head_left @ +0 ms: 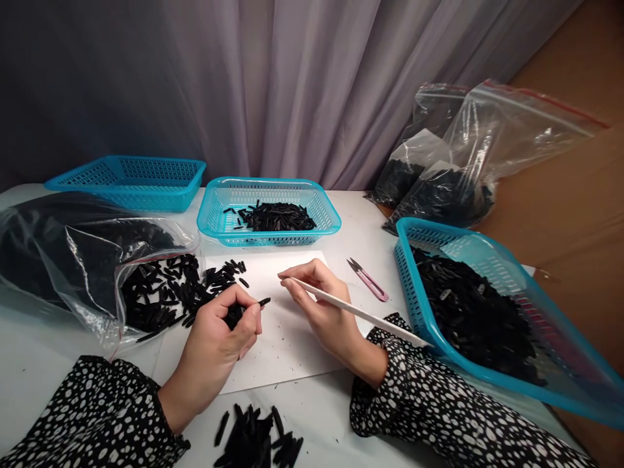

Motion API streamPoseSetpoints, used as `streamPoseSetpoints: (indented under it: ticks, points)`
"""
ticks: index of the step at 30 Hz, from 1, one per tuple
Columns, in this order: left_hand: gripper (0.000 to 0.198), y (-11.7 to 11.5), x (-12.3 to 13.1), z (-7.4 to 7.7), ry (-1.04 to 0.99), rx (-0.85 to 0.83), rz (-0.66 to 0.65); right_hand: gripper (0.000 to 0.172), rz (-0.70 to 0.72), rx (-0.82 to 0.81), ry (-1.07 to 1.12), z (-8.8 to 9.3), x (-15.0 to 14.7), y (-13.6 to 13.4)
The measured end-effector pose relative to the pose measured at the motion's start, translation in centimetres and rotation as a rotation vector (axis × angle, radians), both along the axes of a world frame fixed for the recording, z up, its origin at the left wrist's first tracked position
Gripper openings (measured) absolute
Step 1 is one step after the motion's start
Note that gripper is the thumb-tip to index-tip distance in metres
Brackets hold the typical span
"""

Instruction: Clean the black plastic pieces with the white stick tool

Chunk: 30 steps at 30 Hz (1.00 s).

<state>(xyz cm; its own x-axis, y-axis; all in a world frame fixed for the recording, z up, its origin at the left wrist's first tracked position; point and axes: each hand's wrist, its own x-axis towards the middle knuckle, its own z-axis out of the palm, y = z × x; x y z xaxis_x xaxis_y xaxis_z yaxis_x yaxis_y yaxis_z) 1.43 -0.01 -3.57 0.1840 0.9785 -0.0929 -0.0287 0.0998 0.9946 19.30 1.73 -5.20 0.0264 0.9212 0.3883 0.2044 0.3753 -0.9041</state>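
At the far left of a white surface backed by a grey curtain, a blue basket stands at the rear edge. In front of it a clear bag lies on its side, mouth open, with black strips spilling onto the left edge of a white sheet.

A person in spotted sleeves rests the left hand on that sheet, just beside the spill. Its grip is clenched on a small bunch of strips, with a single strip pinched out between thumb and forefinger and pointing right. This piece is short, flat, narrow and matte black.

Between the sleeves, near the front edge, lies a loose heap of the same pieces. The bare middle of the sheet, between the two hands, is the main open room. Behind it a second basket holds a thin layer of strips.

The right hand has its grip closed pen-fashion on a slim white stick. The stick's tip sits at the fingertips, near the held strip but apart from it, and its long end runs back to the rim of a third basket.

Pink snips lie on the narrow strip of surface between that hand and the third basket, which is heaped with black pieces. Behind it two zip bags with red seal lines, part-filled with dark pieces, slump against brown board.
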Motion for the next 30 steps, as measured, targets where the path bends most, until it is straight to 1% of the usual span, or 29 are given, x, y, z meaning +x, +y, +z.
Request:
streamPoseSetpoints:
  ticks: [2,4,7,11,13,17,19,21,23,27,30]
  points:
    - [0.033,0.0,0.0,0.0,0.005,0.004,0.004,0.013,0.022,-0.078,0.113,-0.1,0.0,0.3]
    - [0.033,0.1,-0.1,-0.1,0.004,0.014,0.005,0.023,0.06,-0.136,0.197,-0.2,-0.1,0.3]
    - [0.032,0.1,-0.2,-0.4,-0.005,0.027,0.011,0.037,0.148,-0.247,0.262,-0.1,-0.8,0.0]
    - [0.029,0.5,-0.1,-0.5,-0.012,0.02,0.042,0.036,0.311,-0.392,0.374,0.2,-2.3,0.2]
    - [0.029,0.7,0.0,-0.1,-0.053,-0.029,0.075,0.037,0.307,-0.437,0.473,0.3,-2.9,0.8]
    - [0.024,1.2,0.0,1.1,-0.215,-0.232,0.178,0.036,0.199,-0.423,0.562,0.6,-3.0,2.6]
    - [0.023,1.3,-0.1,1.7,-0.284,-0.322,0.239,0.038,0.188,-0.429,0.592,0.7,-2.8,3.0]
    - [0.021,1.4,-0.2,2.0,-0.321,-0.372,0.291,0.041,0.199,-0.467,0.629,0.7,-2.6,3.0]
    - [0.024,1.5,-0.1,2.2,-0.332,-0.381,0.296,0.043,0.212,-0.507,0.657,0.6,-2.5,2.8]
    - [0.036,1.6,0.0,2.0,-0.334,-0.344,0.219,0.044,0.23,-0.525,0.678,0.4,-2.4,2.6]
    - [0.035,1.6,-0.1,1.9,-0.323,-0.318,0.2,0.042,0.246,-0.524,0.692,0.2,-2.4,2.6]
